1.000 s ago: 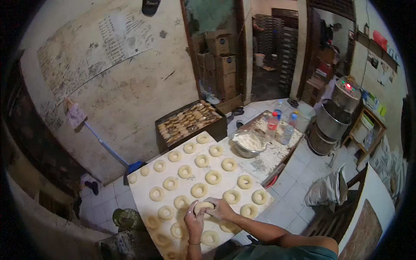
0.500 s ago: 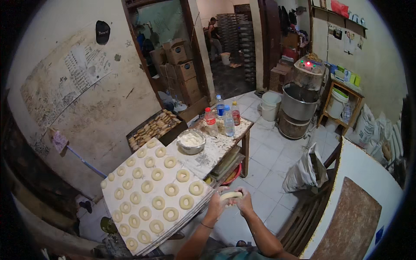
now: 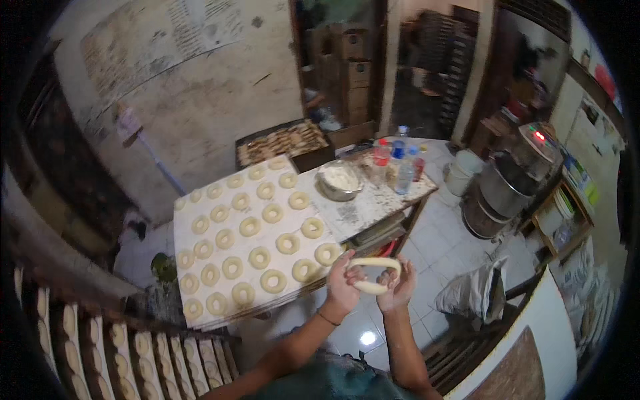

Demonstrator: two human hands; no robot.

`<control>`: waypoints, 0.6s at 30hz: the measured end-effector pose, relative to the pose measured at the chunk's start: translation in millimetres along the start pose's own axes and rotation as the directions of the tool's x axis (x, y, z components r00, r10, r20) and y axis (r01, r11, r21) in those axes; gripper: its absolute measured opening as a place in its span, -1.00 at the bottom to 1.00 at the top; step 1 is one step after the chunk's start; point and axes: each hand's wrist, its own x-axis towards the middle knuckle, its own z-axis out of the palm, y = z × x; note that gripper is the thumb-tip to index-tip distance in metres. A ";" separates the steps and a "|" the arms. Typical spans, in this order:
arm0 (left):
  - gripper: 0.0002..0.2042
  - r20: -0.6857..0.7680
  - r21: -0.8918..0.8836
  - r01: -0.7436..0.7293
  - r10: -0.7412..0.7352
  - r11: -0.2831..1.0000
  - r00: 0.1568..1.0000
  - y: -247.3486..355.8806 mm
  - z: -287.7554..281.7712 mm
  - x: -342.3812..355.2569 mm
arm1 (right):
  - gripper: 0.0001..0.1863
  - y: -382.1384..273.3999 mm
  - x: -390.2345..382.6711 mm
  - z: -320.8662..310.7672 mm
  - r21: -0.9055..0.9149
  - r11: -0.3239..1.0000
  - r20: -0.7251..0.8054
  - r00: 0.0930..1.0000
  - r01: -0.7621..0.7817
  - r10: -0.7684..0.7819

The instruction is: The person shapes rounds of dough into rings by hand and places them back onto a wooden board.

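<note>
Between my two hands is a pale loop of dough (image 3: 375,262), stretched into a long ring with an open middle. The fingers of my left hand (image 3: 342,285) curl through its left end, and those of my right hand (image 3: 400,288) grip its right end. Both hands look dusted with flour. Just left of them lies a white board (image 3: 291,223) bearing several rows of raw dough rings. The closest of these, a dough ring (image 3: 328,254), sits near the board's edge beside my left hand.
On the floury table (image 3: 347,225) stand a metal bowl of flour (image 3: 340,181) and several bottles (image 3: 404,179). A tray of browned pieces (image 3: 283,145) is behind the board. Racks of dough (image 3: 123,363) fill the lower left. A mixer (image 3: 500,193) and white sack (image 3: 475,293) are rightward.
The view has swung left and down, bringing the racks into sight. The dough, seen earlier as a short curved band between my hands, now shows as a wide open loop.
</note>
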 end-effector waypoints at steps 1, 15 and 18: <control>-0.79 0.013 0.109 -0.214 0.214 0.971 0.977 -10.2 5.1 4.8 | -0.78 18.5 10.7 12.5 0.034 0.999 -0.070 0.997 -0.008 0.010; -0.59 0.377 0.900 -0.436 0.545 -0.024 0.749 359.1 -144.0 -76.9 | -0.68 346.7 66.9 50.5 -0.858 0.273 0.116 0.354 -0.435 0.928; -0.47 -0.092 0.797 -0.350 0.672 0.492 0.734 449.6 -179.8 -80.0 | -0.69 454.4 93.9 109.8 -0.800 0.167 -0.055 0.348 -0.576 0.936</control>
